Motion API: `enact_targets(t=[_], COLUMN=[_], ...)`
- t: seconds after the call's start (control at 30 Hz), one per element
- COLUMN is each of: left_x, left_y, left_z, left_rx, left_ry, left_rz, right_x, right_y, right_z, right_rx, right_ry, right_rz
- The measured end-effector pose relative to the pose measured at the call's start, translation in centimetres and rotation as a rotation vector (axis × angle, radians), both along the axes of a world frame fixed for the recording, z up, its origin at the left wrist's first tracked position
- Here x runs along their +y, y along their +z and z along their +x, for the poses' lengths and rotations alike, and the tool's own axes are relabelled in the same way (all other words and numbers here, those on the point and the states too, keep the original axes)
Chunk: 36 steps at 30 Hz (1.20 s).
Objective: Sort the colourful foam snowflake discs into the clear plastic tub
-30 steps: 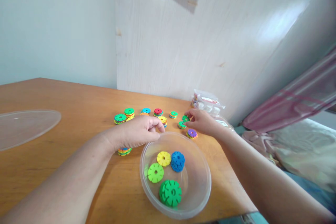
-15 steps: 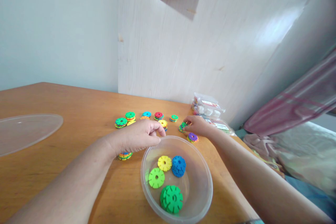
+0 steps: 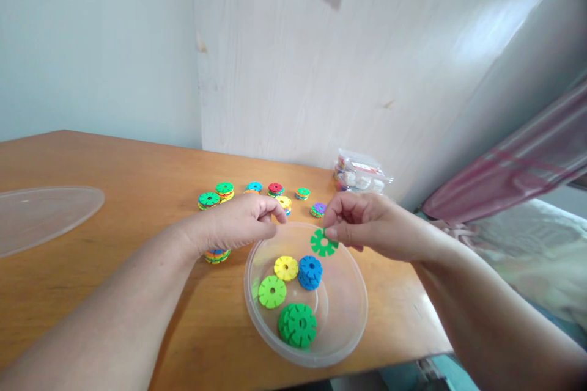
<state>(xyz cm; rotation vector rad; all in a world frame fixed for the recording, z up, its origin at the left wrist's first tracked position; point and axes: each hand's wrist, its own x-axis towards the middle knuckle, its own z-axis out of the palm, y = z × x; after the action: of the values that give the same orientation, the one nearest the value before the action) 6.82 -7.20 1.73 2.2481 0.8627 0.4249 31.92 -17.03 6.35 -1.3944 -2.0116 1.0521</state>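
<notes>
A round clear plastic tub stands on the table in front of me. At its far left rim is my left hand, fingers curled and thumb against the edge. My right hand pinches a green notched disc over the far right side of the tub. Inside lie a yellow disc, a light green disc, a stack of blue discs and a stack of green discs. Beyond the hands are small mixed-colour stacks, one topped with purple, another with red.
A clear lid lies flat on the wooden table at left. Plastic packs sit at the back right against the wall. Past the table's right edge are bedding and a pink curtain.
My right hand has lifted a green disc off a stack at the back right and brought it over the tub. That stack now shows purple on top. My left hand stays at the rim.
</notes>
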Motion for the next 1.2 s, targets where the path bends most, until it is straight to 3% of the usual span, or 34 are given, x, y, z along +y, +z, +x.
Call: enact_targets(t=[0.13,0.3,0.6,1.2], left_x=[-0.3,-0.5,-0.4,-0.1], left_y=[0.5,0.4,0.2,-0.4], left_z=[0.0,0.0,0.1,0.0], left_rx=[-0.012,-0.05,-0.085,-0.066], left_ry=[-0.001,0.034,0.041,0.017], left_rz=[-0.022,-0.07,-0.097,-0.071], right_x=[-1.8,-1.9,-2.1,-2.4], right_y=[-0.2,-0.9,-1.3,-2.0], right_z=[-2.1,-4.0,-5.4,-6.3], right_rx=[-0.115,-0.318,-0.618,-0.673], right_ry=[0.163,0.304,0.324,0.369], right_rz=[-0.146,-0.16,-0.056,0.039])
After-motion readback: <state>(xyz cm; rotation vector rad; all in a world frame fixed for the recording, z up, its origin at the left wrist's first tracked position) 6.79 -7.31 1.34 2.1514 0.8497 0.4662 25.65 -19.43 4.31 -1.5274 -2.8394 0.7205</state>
